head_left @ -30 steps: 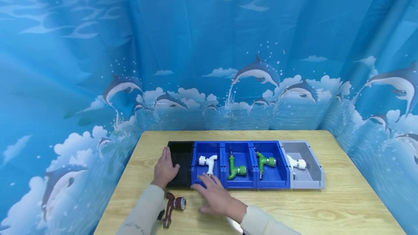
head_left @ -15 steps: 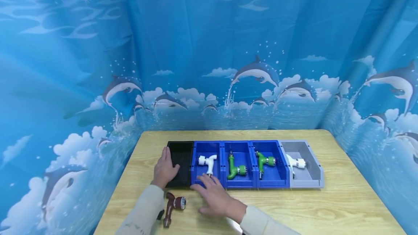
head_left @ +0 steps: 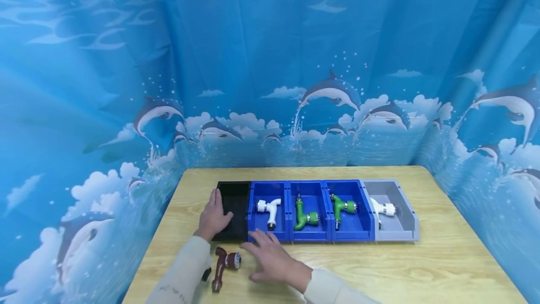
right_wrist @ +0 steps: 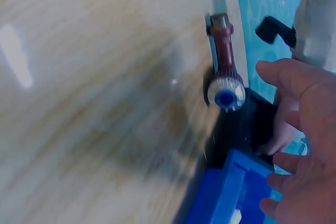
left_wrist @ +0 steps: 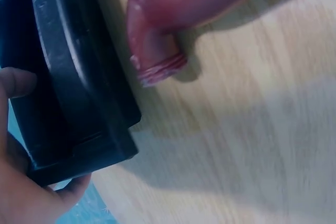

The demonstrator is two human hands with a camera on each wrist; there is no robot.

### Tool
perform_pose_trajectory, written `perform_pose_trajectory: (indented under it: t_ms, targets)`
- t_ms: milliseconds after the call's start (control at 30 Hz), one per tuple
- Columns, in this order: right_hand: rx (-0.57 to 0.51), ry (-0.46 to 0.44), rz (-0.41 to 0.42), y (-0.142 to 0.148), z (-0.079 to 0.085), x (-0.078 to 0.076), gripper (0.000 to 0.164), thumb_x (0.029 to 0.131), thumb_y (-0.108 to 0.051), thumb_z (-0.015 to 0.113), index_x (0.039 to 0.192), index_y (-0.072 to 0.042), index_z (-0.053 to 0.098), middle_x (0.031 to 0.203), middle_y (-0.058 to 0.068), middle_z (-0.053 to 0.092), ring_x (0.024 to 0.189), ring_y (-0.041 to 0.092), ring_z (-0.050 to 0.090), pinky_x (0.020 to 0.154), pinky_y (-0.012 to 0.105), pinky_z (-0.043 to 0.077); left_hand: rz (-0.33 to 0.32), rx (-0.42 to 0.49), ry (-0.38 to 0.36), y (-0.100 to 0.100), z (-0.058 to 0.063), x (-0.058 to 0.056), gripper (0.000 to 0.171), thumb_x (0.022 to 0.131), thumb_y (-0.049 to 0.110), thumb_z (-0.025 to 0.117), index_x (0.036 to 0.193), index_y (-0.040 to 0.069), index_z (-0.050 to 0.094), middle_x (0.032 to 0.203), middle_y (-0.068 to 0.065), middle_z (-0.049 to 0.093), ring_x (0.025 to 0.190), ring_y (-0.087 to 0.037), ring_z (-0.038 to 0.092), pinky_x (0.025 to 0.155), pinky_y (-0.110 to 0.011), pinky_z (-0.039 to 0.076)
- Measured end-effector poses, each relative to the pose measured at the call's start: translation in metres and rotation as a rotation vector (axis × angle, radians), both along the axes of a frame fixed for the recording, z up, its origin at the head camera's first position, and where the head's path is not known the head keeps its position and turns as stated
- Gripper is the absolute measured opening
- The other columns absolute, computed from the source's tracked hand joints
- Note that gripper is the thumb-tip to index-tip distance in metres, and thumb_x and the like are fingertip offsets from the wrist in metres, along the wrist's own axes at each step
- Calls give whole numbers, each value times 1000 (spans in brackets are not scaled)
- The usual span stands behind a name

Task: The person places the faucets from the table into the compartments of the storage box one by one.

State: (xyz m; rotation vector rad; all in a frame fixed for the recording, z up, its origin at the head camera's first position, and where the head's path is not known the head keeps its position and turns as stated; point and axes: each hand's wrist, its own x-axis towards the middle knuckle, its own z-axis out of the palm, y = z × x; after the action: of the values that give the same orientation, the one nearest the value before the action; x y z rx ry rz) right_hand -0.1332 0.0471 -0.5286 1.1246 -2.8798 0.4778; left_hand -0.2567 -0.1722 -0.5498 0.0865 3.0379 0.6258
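Observation:
My left hand (head_left: 213, 218) holds the left wall of the black bin (head_left: 235, 206), thumb inside and fingers outside in the left wrist view. In front of that bin a brown-red tap (head_left: 219, 271) lies on the table; its spout (left_wrist: 160, 59) points toward the bin in the left wrist view. Fingers spread and holding nothing, my right hand (head_left: 272, 259) hovers right of this tap, just before the first blue bin (head_left: 255, 236). A white tap (head_left: 270, 208) lies inside that blue bin.
Two more blue bins hold a green tap (head_left: 301, 217) and another green tap (head_left: 339, 208). A grey bin (head_left: 405, 236) with a white tap (head_left: 384, 209) ends the row. Behind the wooden table (head_left: 422, 266) hangs a blue dolphin curtain (head_left: 270, 60).
My right hand has drawn slightly left and back from the first blue bin, uncovering the white tap's lower end. The left hand has stayed on the black bin.

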Motion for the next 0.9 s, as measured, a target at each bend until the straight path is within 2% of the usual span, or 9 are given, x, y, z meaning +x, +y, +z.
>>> perform_pose_trajectory:
  t_ms: [133, 267, 400, 533, 600, 800, 900]
  targets:
    - [7, -60, -16, -8, -4, 3, 77, 73, -44, 80, 141, -23, 49, 150, 14, 39, 138, 35, 36, 109, 58, 32, -45, 48, -23, -2, 2, -1, 87, 92, 24, 60, 152, -9, 5, 159, -28, 5, 140, -47, 22, 110, -57, 29]
    - [8, -64, -17, -13, -6, 4, 76, 74, -44, 79, 141, -24, 48, 150, 13, 39, 138, 33, 35, 109, 57, 31, -60, 78, -32, -6, 4, 0, 82, 94, 19, 56, 152, -8, 5, 160, -25, 2, 142, -43, 20, 110, -55, 30]
    - [10, -84, -18, -16, -8, 5, 76, 74, -42, 79, 141, -25, 48, 150, 12, 39, 139, 32, 35, 110, 56, 31, -73, 71, -17, -8, 4, 1, 82, 93, 18, 57, 153, -7, 6, 160, -24, 3, 141, -41, 27, 106, -54, 36]
    - [14, -91, -21, -19, -9, 5, 76, 74, -43, 79, 141, -25, 48, 150, 12, 39, 139, 32, 35, 110, 55, 32, -70, 62, -22, -7, 4, 2, 85, 93, 20, 59, 153, -5, 3, 161, -23, 1, 138, -42, 31, 105, -55, 37]
    - [18, -90, -25, -22, -10, 5, 76, 74, -44, 79, 141, -26, 47, 150, 12, 39, 139, 32, 35, 110, 55, 32, -65, 57, -24, -7, 3, 2, 86, 94, 22, 59, 153, -5, 2, 161, -23, 0, 139, -43, 30, 107, -55, 35]
    - [-8, -170, -7, -31, -15, 6, 74, 75, -42, 79, 140, -29, 47, 150, 10, 39, 140, 31, 33, 111, 54, 31, -61, 70, -36, -8, 3, 3, 88, 94, 23, 60, 153, -5, 1, 161, -23, 0, 141, -43, 23, 112, -55, 28]
    - [-10, -157, 6, -36, -17, 7, 75, 75, -44, 79, 141, -29, 47, 150, 11, 40, 140, 31, 34, 111, 53, 32, -61, 80, -36, -9, 3, 3, 88, 94, 23, 60, 153, -5, 2, 161, -23, 0, 141, -44, 23, 112, -55, 27]
